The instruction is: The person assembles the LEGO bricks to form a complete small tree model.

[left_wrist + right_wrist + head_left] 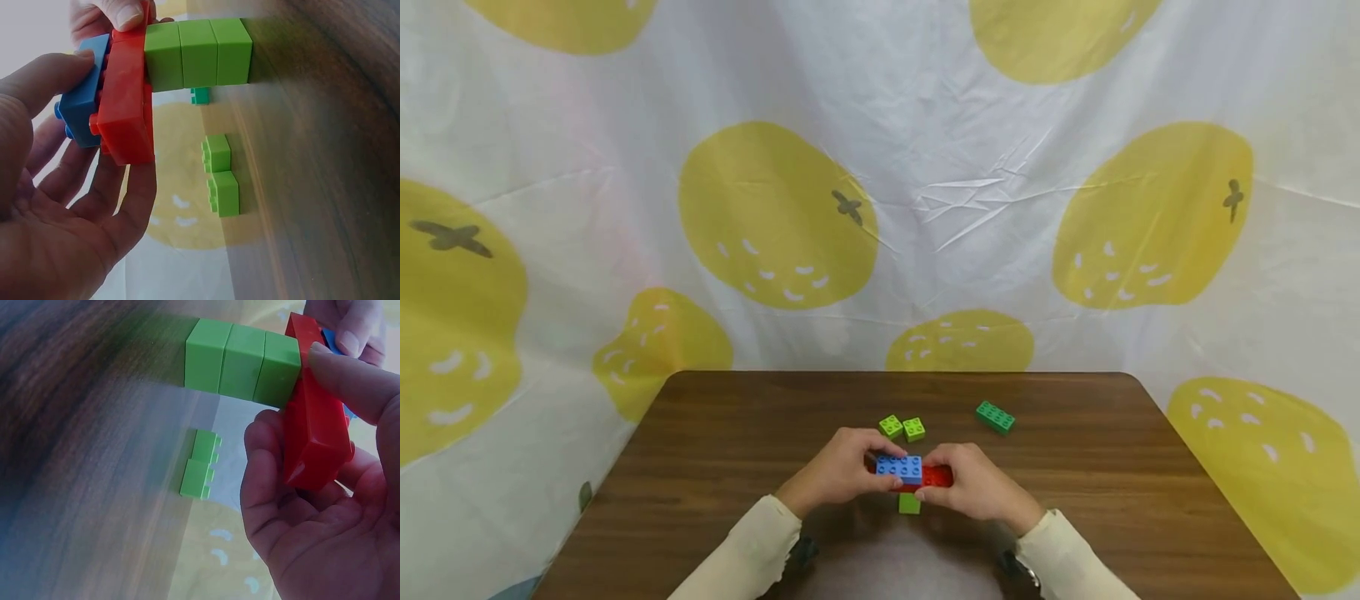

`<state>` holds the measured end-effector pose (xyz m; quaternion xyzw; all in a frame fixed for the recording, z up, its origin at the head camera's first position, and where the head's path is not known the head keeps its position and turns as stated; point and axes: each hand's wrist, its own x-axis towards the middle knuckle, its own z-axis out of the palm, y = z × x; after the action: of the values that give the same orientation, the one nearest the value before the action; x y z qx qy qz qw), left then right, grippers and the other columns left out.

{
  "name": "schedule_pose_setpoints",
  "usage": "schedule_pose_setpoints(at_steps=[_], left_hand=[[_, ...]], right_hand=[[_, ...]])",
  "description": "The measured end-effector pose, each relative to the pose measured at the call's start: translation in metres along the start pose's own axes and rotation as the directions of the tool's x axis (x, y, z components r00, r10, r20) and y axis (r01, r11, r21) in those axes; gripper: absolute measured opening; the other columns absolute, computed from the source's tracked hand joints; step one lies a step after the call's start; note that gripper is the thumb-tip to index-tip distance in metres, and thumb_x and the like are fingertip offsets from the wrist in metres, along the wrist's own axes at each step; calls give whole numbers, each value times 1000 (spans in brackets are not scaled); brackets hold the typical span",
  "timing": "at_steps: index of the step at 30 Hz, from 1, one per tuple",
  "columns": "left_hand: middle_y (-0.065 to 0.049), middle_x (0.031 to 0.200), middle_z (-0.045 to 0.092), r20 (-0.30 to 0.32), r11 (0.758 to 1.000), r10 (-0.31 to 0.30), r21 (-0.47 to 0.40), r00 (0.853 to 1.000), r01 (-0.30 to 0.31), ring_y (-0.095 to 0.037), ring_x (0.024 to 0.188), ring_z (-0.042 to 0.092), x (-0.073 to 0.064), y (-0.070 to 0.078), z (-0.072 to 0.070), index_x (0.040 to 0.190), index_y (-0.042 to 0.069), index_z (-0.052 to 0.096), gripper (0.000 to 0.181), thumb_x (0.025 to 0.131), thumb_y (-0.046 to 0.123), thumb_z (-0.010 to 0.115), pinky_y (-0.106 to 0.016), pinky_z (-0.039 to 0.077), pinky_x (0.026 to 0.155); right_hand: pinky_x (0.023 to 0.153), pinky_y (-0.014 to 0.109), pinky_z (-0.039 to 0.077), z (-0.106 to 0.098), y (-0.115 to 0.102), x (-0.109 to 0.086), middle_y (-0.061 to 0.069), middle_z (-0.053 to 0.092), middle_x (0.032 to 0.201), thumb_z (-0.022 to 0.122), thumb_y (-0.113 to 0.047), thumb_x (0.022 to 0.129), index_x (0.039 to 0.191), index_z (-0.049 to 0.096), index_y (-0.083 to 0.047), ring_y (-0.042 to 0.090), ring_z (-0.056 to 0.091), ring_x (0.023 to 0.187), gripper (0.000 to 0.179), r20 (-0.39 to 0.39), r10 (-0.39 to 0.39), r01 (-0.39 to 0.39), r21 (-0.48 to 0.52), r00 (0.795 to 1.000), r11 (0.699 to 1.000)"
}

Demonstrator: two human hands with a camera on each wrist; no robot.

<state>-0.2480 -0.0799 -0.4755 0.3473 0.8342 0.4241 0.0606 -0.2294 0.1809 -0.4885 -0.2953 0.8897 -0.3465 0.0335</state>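
Observation:
A column of several lime green bricks (pixel 199 55) stands on the table under a long red brick (pixel 317 434). Across the left part of the red brick's top lies a blue brick (pixel 898 468) with its studs up. My left hand (pixel 844 473) grips the blue brick, its thumb on the near side and its fingers round the far side. On the right, my right hand (pixel 976 485) holds the red brick, thumb in front and fingers curled behind it. Both hands partly cover the red brick in the head view.
Two small lime green bricks (pixel 902 428) sit side by side on the wooden table (pixel 760 408) behind the hands. Farther right lies a dark green brick (pixel 996 417). A curtain with yellow lemons (pixel 775 217) hangs right behind the table's far edge.

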Motion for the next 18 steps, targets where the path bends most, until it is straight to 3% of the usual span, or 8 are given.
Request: schedule_pose_setpoints(at_steps=[7,18], left_hand=[[-3,105,75,-22,999,50,2,998,-50,-2,83,65,-1,-3,3,117,11,81,31,88,20,88,-25,63,76],[-3,107,78,-19,980,152,130,988,-149,-2,83,60,-2,-5,2,119,10,80,32,88,18,87,-20,59,73]], right_hand=[[65,23,53,1,1,0,-8,69,88,87,-36,89,104,76,-12,4,59,74,31,4,-2,2,-18,1000,1000],[65,22,53,0,-3,2,-8,69,88,88,-32,88,102,76,-13,3,58,73,26,1,-14,14,-36,1000,999]])
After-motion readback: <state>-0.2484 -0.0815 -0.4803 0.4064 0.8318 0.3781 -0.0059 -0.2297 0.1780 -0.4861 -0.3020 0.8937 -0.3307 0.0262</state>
